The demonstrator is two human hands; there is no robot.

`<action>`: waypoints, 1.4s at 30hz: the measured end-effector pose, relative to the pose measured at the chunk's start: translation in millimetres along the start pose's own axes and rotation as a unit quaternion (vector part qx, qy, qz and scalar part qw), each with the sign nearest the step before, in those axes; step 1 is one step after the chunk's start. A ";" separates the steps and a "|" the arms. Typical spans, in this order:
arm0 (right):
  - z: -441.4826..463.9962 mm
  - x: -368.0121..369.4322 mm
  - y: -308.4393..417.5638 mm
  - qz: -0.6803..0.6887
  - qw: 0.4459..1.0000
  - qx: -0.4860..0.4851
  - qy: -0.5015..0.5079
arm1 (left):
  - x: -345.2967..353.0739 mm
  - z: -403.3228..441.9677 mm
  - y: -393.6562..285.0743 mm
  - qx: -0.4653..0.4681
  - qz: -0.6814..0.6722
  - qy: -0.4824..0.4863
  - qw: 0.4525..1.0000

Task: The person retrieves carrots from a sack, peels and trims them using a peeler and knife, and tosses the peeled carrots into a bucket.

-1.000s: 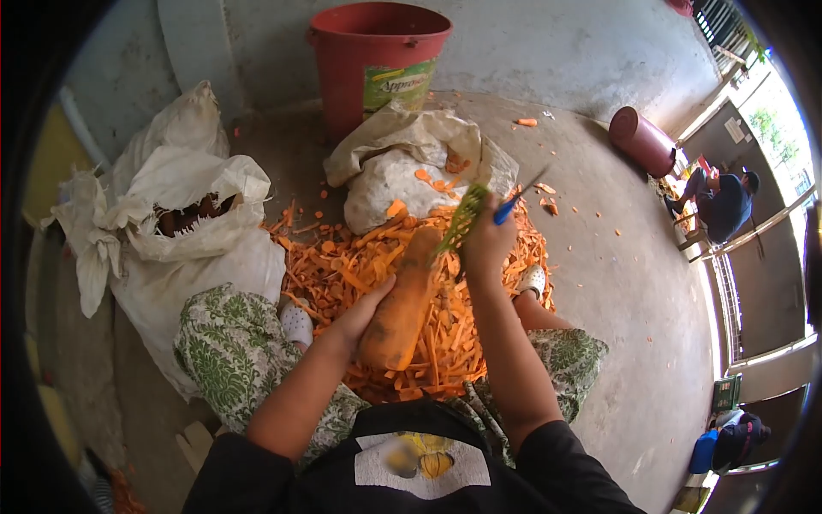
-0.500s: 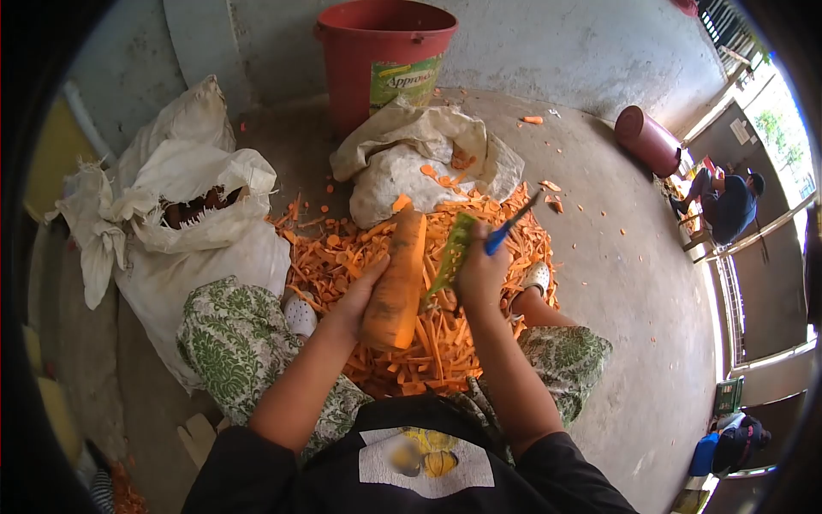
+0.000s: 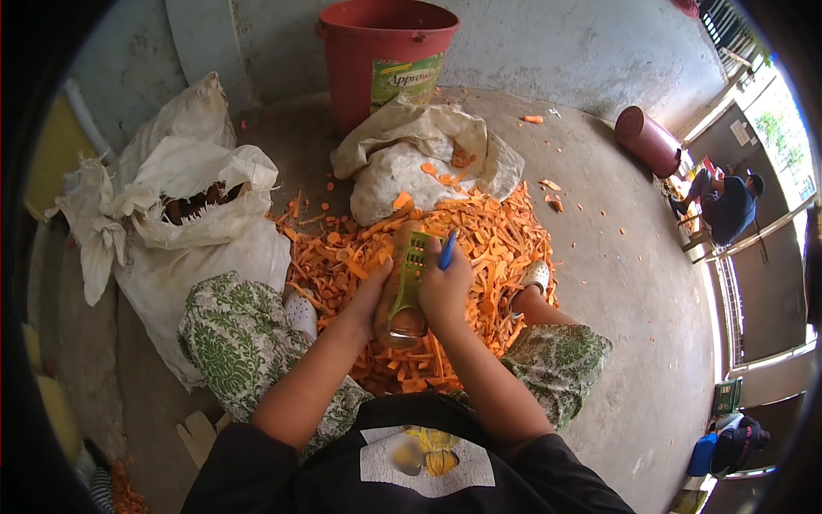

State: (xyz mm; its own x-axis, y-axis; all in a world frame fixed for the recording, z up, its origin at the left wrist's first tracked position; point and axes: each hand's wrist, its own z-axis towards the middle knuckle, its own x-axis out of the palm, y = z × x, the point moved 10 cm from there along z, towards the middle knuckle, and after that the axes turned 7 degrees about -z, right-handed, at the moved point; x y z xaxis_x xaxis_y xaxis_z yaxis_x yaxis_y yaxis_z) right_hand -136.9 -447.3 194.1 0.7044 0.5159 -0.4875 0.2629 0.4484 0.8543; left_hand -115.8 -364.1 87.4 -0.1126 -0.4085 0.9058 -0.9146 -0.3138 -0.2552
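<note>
My left hand [image 3: 368, 300] is wrapped round a large carrot [image 3: 396, 327], held upright above a heap of orange peelings [image 3: 497, 248]. Against the carrot's right side lies a green slotted peeler [image 3: 409, 272], gripped in my right hand [image 3: 447, 289]. A blue-handled knife [image 3: 447, 250] sticks out of the same right hand, its blade not clearly visible. The green peeler covers much of the carrot's upper part.
An open white sack [image 3: 428, 146] lies behind the heap, before a red bucket [image 3: 390, 60]. Torn white sacks [image 3: 197, 231] stand at left. A dark red barrel [image 3: 646, 141] and a seated person [image 3: 729, 206] are at right, another person [image 3: 741, 441] below.
My right hand has moved left and down, bringing the green peeler from beside the carrot onto it. The knife's blade, visible before, is now hard to see.
</note>
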 end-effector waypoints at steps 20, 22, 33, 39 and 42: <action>102.3 -79.0 -46.9 0.021 0.971 0.006 -0.237 | 16.2 -27.3 18.1 -0.075 0.199 -0.051 0.976; 79.3 -49.4 -37.6 0.119 0.984 0.014 -0.129 | 2.2 -15.3 16.9 -0.071 0.109 -0.061 0.990; 47.2 -49.6 -71.8 0.113 0.988 0.064 -0.084 | -6.3 -4.6 -13.2 0.004 0.073 -0.045 0.996; 2.3 -18.2 1.5 0.103 0.995 0.004 0.007 | -8.3 -1.3 -2.3 -0.004 0.051 -0.054 0.997; -2.9 -5.3 -3.9 0.106 0.994 0.000 0.019 | -7.2 2.3 0.6 -0.009 0.039 -0.035 0.999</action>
State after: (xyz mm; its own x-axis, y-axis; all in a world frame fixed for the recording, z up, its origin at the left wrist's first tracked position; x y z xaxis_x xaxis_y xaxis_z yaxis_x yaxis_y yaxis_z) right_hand -143.6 -449.7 192.8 0.7186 0.6257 -0.3035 0.1121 0.3265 0.9385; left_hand -114.6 -363.3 79.9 -0.1572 -0.4910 0.8569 -0.9106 -0.2639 -0.3182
